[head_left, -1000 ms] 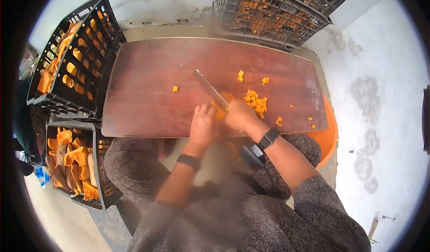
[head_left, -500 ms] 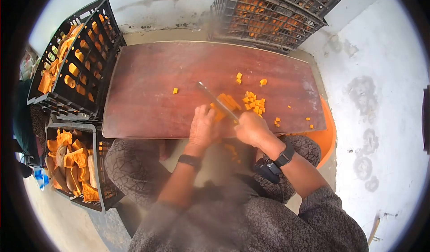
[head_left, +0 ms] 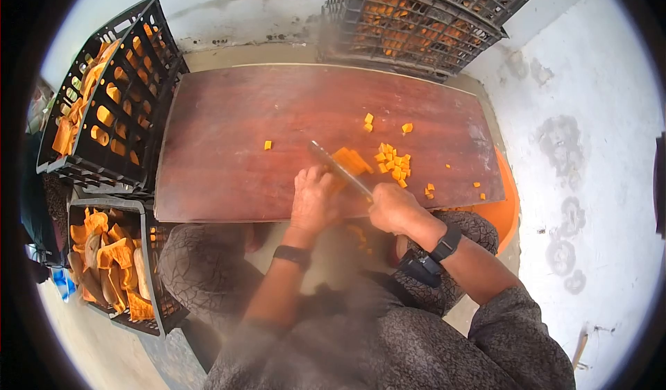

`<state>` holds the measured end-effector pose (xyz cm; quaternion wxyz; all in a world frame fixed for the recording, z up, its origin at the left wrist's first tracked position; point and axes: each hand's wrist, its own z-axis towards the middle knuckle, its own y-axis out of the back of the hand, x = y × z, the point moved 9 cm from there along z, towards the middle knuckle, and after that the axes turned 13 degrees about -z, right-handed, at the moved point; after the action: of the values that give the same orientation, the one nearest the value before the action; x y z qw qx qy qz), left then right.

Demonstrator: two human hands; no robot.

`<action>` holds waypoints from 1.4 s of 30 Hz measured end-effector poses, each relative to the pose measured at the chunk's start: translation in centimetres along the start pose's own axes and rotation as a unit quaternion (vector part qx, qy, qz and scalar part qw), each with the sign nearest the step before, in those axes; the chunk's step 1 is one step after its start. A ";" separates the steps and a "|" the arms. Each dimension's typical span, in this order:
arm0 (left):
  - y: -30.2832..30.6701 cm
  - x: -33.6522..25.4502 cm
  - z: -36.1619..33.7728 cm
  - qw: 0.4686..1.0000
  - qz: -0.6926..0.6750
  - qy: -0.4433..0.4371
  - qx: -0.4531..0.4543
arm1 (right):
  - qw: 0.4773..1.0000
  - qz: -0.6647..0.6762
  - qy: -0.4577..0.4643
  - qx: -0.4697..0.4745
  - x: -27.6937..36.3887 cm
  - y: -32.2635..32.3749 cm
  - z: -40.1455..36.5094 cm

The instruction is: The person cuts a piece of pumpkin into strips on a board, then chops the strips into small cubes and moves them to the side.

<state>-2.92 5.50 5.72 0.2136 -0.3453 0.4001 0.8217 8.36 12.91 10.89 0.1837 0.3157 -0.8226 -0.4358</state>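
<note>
My right fingers (head_left: pixel 380 211) are squeezing a knife (head_left: pixel 357 183) | left fingers (head_left: pixel 314 175) are sitting curled by orange slices (head_left: pixel 353 160) | holding? can't tell

The right hand (head_left: pixel 393 210) gripped a knife (head_left: pixel 340 169) slanting over the table (head_left: pixel 222 119), beside a cut orange chunk (head_left: pixel 354 160). The left hand (head_left: pixel 312 199) lay with bent fingers near the blade, its hold unclear. Small orange cubes (head_left: pixel 394 161) sat heaped to the right. Black crates (head_left: pixel 149 265) of orange pieces stood left of the table and behind it, and an orange tub (head_left: pixel 508 206) at its right end.
</note>
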 end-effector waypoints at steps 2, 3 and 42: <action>0.2 0.0 0.1 1.000 -0.009 0.000 -0.005 | 1.000 -0.003 0.002 0.012 0.1 0.1 0.2; 0.1 0.2 0.1 1.000 -0.009 0.008 0.004 | 1.000 -0.002 0.000 0.026 0.2 -0.1 0.3; 0.2 0.3 -0.5 0.999 -0.032 -0.001 -0.027 | 0.998 -0.037 0.034 -0.025 1.5 -1.6 3.5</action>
<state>-3.02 5.02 5.40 0.2309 -0.3632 0.3661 0.8251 5.86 13.31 7.63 0.2034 0.3561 -0.7926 -0.4512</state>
